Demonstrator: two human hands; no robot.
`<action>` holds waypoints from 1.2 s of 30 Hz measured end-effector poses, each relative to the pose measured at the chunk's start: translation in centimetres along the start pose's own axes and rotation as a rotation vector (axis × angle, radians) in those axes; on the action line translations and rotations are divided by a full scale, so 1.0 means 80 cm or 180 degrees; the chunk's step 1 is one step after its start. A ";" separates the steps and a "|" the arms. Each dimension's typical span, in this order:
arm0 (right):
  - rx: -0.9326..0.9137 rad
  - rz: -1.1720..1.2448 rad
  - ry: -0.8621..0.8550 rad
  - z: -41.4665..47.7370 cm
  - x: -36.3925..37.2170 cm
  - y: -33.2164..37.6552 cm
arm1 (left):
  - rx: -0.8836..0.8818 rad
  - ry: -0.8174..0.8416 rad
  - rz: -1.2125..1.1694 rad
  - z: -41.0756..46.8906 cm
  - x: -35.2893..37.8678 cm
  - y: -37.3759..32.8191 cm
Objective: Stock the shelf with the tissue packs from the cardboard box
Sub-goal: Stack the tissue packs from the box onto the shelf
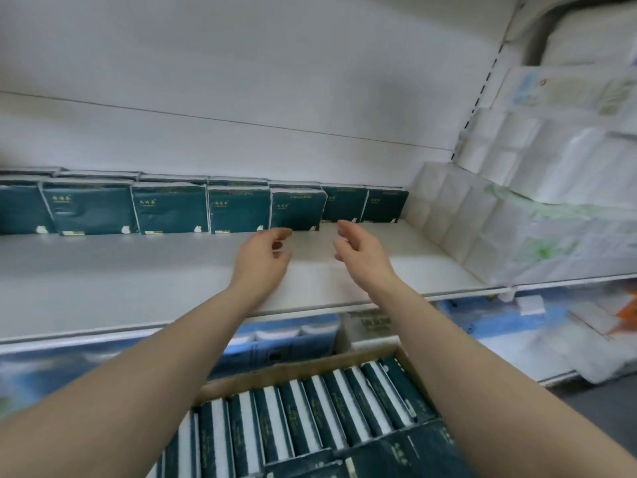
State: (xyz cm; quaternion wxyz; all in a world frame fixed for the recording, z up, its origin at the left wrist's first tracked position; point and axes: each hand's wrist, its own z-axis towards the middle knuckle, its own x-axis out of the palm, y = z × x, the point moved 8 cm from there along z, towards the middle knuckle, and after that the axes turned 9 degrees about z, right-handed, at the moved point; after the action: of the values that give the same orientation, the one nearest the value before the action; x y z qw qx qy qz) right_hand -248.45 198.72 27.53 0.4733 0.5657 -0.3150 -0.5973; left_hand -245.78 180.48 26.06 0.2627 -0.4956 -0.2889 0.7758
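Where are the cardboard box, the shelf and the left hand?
cardboard box (296, 369): head view, brown back wall.
shelf (138, 270): head view, bare white board.
left hand (263, 253): head view, back of hand.

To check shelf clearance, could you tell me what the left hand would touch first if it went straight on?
Probably the nearest green tissue pack, which stands on the shelf just beyond the fingertips of the left hand; depth is hard to judge.

Bare forearms (144, 370); bare left hand (262, 257), right hand (362, 250).

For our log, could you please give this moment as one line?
left hand: empty, over shelf | right hand: empty, over shelf | shelf: packs along back | box: holds packs
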 end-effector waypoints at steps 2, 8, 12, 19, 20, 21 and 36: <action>-0.0010 -0.0044 0.0006 -0.037 -0.014 0.010 | 0.0007 0.0124 -0.0103 -0.028 0.000 -0.015; 0.0027 -0.0210 -0.0008 -0.153 -0.051 0.004 | 0.0196 0.0823 -0.0152 -0.117 0.016 -0.071; 0.0168 -0.0310 -0.0171 -0.216 -0.078 -0.019 | 0.0475 0.1430 0.0055 -0.176 0.050 -0.102; 0.0761 -0.0677 -0.0166 -0.291 -0.107 -0.081 | 0.0749 0.2269 0.0902 -0.246 0.105 -0.116; 0.0846 -0.0813 -0.0128 -0.298 -0.108 -0.088 | 0.0743 0.2328 0.1005 -0.251 0.109 -0.113; 0.0946 -0.0964 -0.0068 -0.306 -0.108 -0.093 | 0.0730 0.2386 0.1101 -0.255 0.113 -0.110; 0.2313 -0.0326 0.0629 -0.356 -0.086 -0.133 | 0.0544 0.2423 0.1774 -0.269 0.126 -0.086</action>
State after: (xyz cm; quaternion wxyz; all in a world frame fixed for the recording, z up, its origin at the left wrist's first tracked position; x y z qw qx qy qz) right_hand -223.51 213.33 15.79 0.2394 0.7666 -0.4304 -0.4120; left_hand -228.89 196.31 17.36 0.1717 -0.7797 0.0365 0.6010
